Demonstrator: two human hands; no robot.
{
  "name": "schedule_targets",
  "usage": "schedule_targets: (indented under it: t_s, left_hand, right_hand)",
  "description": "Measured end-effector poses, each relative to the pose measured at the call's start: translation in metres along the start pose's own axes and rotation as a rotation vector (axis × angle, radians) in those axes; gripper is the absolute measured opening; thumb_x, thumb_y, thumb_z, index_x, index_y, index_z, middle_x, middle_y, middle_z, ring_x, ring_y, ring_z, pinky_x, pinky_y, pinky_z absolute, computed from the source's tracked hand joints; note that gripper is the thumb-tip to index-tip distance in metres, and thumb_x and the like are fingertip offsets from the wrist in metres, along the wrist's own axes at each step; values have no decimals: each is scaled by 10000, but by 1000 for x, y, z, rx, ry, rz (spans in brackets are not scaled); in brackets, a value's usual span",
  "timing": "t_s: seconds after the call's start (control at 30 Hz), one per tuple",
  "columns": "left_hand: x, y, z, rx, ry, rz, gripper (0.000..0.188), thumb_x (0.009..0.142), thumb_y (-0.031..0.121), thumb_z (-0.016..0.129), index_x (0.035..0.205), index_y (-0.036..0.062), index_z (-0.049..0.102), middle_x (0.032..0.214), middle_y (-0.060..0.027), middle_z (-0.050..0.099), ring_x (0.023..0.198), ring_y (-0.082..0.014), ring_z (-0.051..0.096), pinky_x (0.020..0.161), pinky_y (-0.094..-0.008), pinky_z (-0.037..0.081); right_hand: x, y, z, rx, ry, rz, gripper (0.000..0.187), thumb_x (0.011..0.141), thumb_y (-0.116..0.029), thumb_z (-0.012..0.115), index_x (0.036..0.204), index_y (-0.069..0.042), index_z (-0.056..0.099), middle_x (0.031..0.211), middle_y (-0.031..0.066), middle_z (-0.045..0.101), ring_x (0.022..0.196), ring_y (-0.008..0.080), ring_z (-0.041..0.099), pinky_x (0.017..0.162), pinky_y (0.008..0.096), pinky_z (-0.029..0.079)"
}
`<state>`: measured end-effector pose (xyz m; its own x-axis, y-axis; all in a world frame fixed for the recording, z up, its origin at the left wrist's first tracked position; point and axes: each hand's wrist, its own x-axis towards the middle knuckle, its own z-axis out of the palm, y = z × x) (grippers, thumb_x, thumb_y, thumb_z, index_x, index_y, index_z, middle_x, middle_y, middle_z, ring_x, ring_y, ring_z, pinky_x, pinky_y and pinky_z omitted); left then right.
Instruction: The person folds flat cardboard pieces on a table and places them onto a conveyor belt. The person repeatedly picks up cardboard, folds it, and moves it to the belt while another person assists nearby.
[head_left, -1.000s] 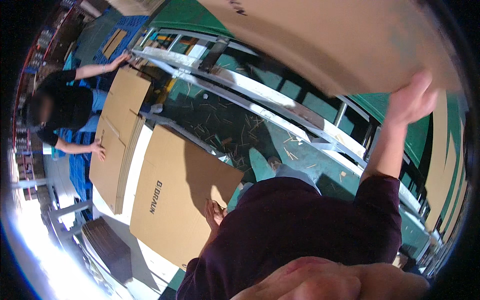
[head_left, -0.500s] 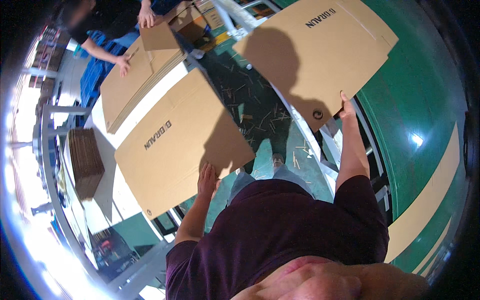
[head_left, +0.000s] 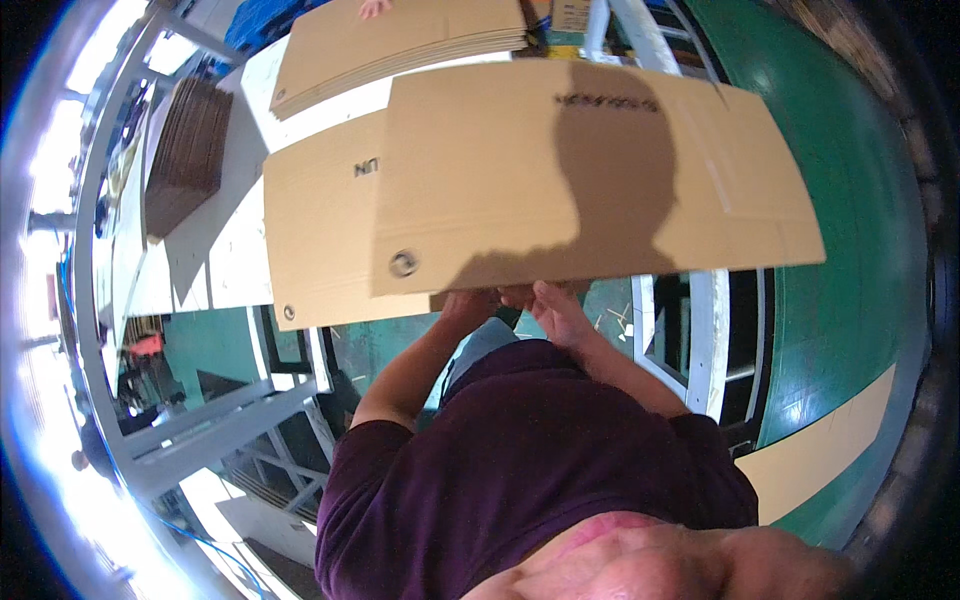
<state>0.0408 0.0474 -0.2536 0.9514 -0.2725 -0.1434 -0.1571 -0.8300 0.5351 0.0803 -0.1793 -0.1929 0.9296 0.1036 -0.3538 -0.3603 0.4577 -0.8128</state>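
Note:
A flat cardboard box (head_left: 470, 180) with dark print and a round mark lies level in front of me. My right hand (head_left: 555, 312) grips its near edge, thumb showing and the other fingers partly hidden below. It overlaps a second flat cardboard box (head_left: 320, 220), whose left part sticks out from underneath. My left hand (head_left: 467, 310) is closed at the near edge of this lower box, beside my right hand; its fingertips are hidden under the upper box. A shadow of a head and shoulder falls across the upper box.
Flat cardboard boxes (head_left: 400, 35) are stacked on the white table (head_left: 245, 260), another person's hand (head_left: 375, 8) on top. A brown cardboard bundle (head_left: 190, 150) stands at the table's left. Metal frames (head_left: 707, 340) rise on the right, near a green surface (head_left: 820, 330).
My right hand has brought its flat box from the right to the middle, over the other one. Both hands are now close together. My view has turned, shifting the table and stacks.

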Motion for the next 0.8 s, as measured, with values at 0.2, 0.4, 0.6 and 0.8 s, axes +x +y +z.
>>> schedule_targets:
  t_s: [0.2, 0.4, 0.6, 0.8]
  left_hand:
    - [-5, 14, -14, 115, 392, 129, 290, 811, 238, 602, 1059, 89, 583, 1050, -103, 590, 978, -264, 563, 842, -445, 437]
    - [-29, -7, -12, 16, 328, 114, 257, 812, 201, 586, 1043, 87, 579, 1024, -104, 598, 958, -246, 573, 828, -424, 450]
    - [-72, -47, 30, -489, 50, 92, 245, 801, 176, 575, 1027, 82, 569, 979, -112, 610, 943, -247, 580, 810, -409, 461]
    - [-117, -42, -11, 44, -461, 23, 330, 765, 127, 615, 1091, 115, 564, 1008, -70, 585, 919, -200, 584, 744, -373, 493]
  right_hand:
    - [-28, 35, 20, 249, -164, 301, 342, 871, -86, 542, 1200, -38, 460, 1159, 115, 550, 1053, 270, 562, 896, 433, 488]
    - [-35, 91, 93, 253, -171, 444, 270, 891, -54, 496, 1157, -8, 489, 1121, 124, 572, 1013, 271, 584, 872, 443, 509]
    - [-25, 122, 98, 247, -280, 741, 283, 904, -149, 526, 1126, 25, 502, 1010, 171, 625, 900, 317, 633, 788, 428, 545]
    - [-14, 78, 86, -220, -535, 979, 315, 898, -262, 548, 1029, 23, 574, 915, 203, 649, 806, 276, 658, 717, 381, 551]
